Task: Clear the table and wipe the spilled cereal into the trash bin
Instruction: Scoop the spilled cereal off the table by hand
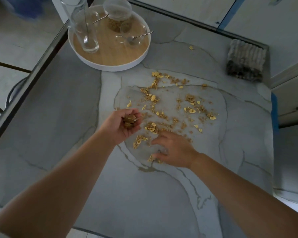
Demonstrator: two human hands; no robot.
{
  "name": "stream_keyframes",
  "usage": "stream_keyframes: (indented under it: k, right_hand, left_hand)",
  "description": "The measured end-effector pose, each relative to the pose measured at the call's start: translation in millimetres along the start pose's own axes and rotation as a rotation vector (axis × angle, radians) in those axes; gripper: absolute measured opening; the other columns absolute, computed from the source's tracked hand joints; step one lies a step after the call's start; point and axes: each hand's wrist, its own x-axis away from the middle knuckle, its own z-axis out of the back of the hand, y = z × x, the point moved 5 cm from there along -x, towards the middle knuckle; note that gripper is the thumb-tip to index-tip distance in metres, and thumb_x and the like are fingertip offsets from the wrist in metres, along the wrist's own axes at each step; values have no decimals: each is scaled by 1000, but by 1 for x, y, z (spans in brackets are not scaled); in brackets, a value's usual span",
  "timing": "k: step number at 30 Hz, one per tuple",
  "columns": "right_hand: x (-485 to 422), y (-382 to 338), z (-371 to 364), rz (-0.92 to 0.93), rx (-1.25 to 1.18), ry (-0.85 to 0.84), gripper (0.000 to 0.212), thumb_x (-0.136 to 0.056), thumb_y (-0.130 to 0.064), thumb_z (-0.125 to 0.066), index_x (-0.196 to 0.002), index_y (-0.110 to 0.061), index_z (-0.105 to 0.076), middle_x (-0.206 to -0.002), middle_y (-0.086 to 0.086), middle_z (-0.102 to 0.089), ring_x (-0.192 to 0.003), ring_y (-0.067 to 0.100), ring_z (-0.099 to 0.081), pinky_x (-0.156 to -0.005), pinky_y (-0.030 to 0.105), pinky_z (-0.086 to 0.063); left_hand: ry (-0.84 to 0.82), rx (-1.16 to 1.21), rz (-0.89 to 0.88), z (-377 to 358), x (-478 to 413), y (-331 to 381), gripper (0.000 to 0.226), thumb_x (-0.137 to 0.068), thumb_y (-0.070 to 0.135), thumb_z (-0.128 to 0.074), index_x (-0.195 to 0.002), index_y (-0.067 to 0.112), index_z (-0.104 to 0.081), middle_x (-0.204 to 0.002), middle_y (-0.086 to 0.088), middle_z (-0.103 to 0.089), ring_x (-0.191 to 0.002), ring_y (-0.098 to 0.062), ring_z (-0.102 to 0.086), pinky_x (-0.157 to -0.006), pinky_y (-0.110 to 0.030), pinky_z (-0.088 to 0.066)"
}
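Now, left hand (126,125): cupped palm-up, gripping a handful of cereal (128,121), on the near side of the round tray (110,67).
Right hand (173,151): bent fingertips on crumbs; any pinch cannot be told.
Spilled cereal (179,103): scattered on the table (58,109), near-right of the tray.
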Motion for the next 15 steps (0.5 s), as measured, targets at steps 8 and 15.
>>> stream_keyframes:
  k: [8, 15]
  right_hand:
    - [6, -22, -30, 151, 239, -111, 19, -84, -13, -56, -98, -7, -68, -97, 14, -61, -88, 33, -59, -69, 40, -50]
    - [-3, -26, -1, -26, -66, 321, 18, -79, -22, -64, -92, -14, -71, -85, 4, -65, -74, 21, -61, -61, 24, -41]
  left_hand:
    - [66, 38, -14, 17, 17, -32, 30, -94, 19, -42, -75, 6, -61, -64, -7, -69, -53, -17, -65, -53, -25, -54]
    - [70, 107, 42, 24, 23, -53, 44, -97, 32, -34, -75, 4, -60, -63, -10, -66, -56, -20, -64, -56, -28, -55]
